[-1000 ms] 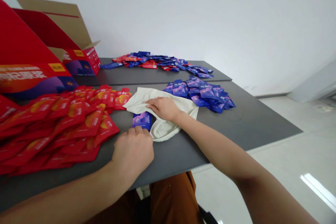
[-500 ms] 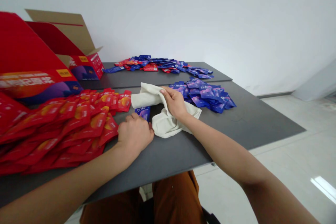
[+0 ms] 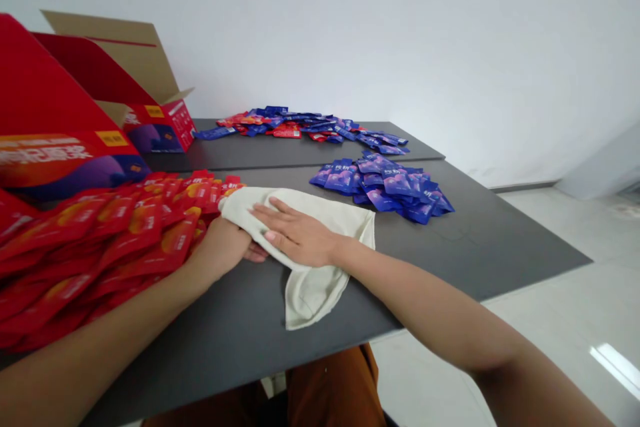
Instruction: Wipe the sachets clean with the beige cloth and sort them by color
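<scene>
My right hand point(image 3: 300, 232) lies flat on a white cloth point(image 3: 333, 208), its fingers stretched out to the left. Beneath the cloth's left end is my left hand point(image 3: 225, 243), with a few curled fingertips showing below the cloth edge. Whatever it holds is hidden by the cloth. One corner of the cloth hangs loosely toward the table's front edge. Red sachets point(image 3: 135, 220) are heaped right beside my left hand and forearm. Beyond the cloth, to the right, a pile of blue-purple sachets point(image 3: 385, 180) rests on the grey table point(image 3: 430, 267).
Two red printed cartons stand on the left, a near one point(image 3: 60, 153) and a farther one point(image 3: 165, 127) with its flaps up. A mixed row of blue and red sachets point(image 3: 310, 123) lies on the rear table surface, before a white wall point(image 3: 350, 27).
My right hand has gone from gripping the bunched cloth to lying flat on it, farther left. The cloth is spread over my left hand, and the blue sachet seen there before is hidden.
</scene>
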A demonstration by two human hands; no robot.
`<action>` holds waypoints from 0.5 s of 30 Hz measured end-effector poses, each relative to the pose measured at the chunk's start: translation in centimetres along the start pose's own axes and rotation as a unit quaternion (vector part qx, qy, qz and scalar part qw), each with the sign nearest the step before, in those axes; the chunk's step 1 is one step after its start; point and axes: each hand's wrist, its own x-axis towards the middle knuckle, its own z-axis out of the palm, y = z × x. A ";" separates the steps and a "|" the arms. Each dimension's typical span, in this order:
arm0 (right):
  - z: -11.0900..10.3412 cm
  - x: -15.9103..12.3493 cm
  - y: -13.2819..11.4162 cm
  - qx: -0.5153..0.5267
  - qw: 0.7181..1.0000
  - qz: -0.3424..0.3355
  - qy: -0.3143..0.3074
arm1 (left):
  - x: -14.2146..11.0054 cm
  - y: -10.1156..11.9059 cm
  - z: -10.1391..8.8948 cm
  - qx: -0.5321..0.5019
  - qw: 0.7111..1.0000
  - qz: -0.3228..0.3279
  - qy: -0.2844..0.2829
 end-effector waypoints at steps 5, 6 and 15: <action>-0.3 0.1 1.0 -0.118 0.991 0.044 -0.052 | -0.9 0.8 0.5 -0.028 0.999 -0.039 -0.010; -0.5 0.2 1.4 -0.133 0.988 0.069 -0.045 | -1.1 1.2 0.7 -0.037 0.998 -0.057 -0.005; -1.4 -0.3 1.7 -0.121 0.989 0.064 -0.057 | -0.7 2.2 0.5 -0.105 0.988 -0.108 -0.020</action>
